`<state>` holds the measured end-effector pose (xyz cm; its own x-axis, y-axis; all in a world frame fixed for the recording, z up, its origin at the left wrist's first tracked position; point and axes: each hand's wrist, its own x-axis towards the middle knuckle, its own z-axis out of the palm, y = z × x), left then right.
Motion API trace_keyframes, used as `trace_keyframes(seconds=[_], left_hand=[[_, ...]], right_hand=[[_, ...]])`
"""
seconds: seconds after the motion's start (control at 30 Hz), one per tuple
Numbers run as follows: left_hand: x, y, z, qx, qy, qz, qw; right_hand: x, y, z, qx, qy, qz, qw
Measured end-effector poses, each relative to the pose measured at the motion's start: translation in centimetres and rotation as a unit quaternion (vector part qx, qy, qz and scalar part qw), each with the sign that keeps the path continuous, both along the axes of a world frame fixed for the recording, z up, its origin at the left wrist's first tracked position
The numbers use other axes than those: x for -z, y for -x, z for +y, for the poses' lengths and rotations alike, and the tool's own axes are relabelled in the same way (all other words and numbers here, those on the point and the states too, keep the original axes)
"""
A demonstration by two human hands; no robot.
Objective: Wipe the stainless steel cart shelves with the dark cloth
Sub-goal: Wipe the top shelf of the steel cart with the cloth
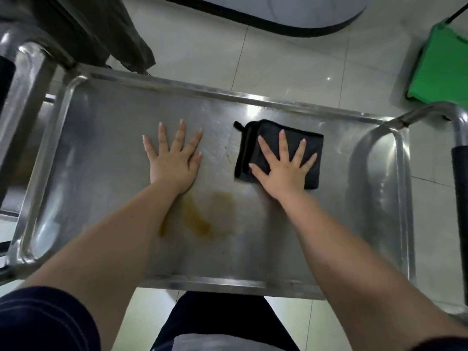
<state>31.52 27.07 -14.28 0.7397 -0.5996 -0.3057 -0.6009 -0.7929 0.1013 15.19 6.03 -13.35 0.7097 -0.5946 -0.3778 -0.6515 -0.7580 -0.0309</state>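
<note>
- Flatly, the right grip [283, 168] is pressed onto the dark cloth [268, 131], fingers straight and spread; it is released rather than clenched, and nothing is clasped.
- The dark cloth is folded into a rough square and lies on the right half of the cart shelf [114, 148], with a small loop showing at its far left corner.
- The left grip [174, 163] is laid palm down on the bare steel to the left of the cloth, apart from it, with fingers spread and nothing held.
- A thin yellow streak [228, 158] is seen between the two grips, just beside the cloth's left edge.
- A larger yellow-brown stain [200, 219] is spread on the steel nearer the person, between the forearms.
- The shelf is bounded by a raised rim with rounded corners; a tubular handle [459, 173] with a black sleeve stands at its right end.
- Pale floor tiles [304, 59] are visible beyond the cart, and a green object [440, 69] rests on them at the far right.
</note>
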Motion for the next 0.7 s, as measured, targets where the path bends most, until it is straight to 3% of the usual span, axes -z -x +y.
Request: trace_keyframes(seconds=[0.2, 0.43, 0.57, 0.7], left_hand=[[0.1, -0.9, -0.9, 0.002, -0.012, -0.011, 1.000], [-0.1, -1.2, -0.5, 0.014, -0.012, 0.000, 1.000], [-0.3, -1.3, -0.4, 0.019, -0.017, 0.005, 1.000], [-0.6, -1.1, -0.1, 0.025, -0.021, 0.004, 0.999]], right_hand=[[-0.5, -5.7, -4.2, -0.005, -0.026, 0.029, 0.999], [0.0, 5.2, 3.3, -0.086, -0.017, -0.028, 0.996], [-0.1, 12.3, 9.9, -0.123, -0.016, -0.018, 0.992], [-0.1, 12.0, 10.5, -0.121, -0.024, 0.000, 0.992]])
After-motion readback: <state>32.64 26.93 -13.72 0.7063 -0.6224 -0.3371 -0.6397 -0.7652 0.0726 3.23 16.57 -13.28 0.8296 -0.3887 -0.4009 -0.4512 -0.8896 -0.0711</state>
